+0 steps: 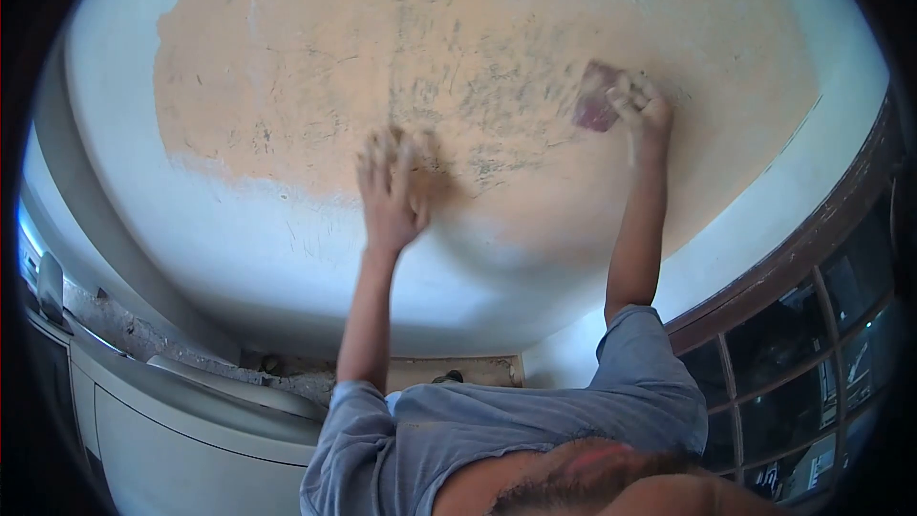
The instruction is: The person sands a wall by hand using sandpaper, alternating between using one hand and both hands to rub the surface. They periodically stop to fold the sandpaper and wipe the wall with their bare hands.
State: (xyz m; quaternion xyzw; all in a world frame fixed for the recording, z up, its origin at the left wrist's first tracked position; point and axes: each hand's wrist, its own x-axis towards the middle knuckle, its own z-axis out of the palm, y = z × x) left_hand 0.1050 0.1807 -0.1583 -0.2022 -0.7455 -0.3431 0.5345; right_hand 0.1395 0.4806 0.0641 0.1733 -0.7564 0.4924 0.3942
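A reddish-brown sheet of sandpaper (594, 97) lies against the orange-tan patch (315, 48) of the wall. My right hand (646, 111) grips its right edge, fingers bent over it and slightly smeared by motion. To the left, my left hand (390, 183) is stretched out at the lower part of the patch, fingers apart and blurred at the tips, holding nothing. Dark scuffs and scratches mark the patch between the two hands.
White wall (143, 162) surrounds the patch. At lower right stands a brown-framed window (774, 339) with several panes. A pale cabinet-like unit (191, 430) is at lower left, near a rough, broken ledge (143, 330).
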